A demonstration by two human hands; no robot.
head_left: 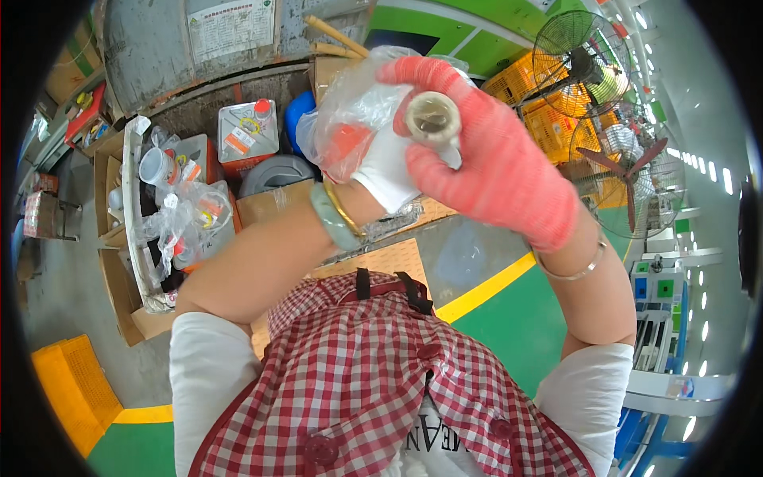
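Note:
My right hand, in a pink knitted glove, curves its thumb and fingers around a pale, ring-shaped roll with a hollow middle. Its exact kind is unclear. Under and behind it is my left hand in a white glove, close against the roll; its fingers are mostly hidden, so their grip does not show. Just beyond the left hand lies a crumpled clear plastic bag with something orange-red inside.
At left, a worn bench holds a square metal can with a red cap, a white tub, a grey round lid and plastic wrap. Wooden sticks jut out behind. Two caged fans and yellow crates stand at right.

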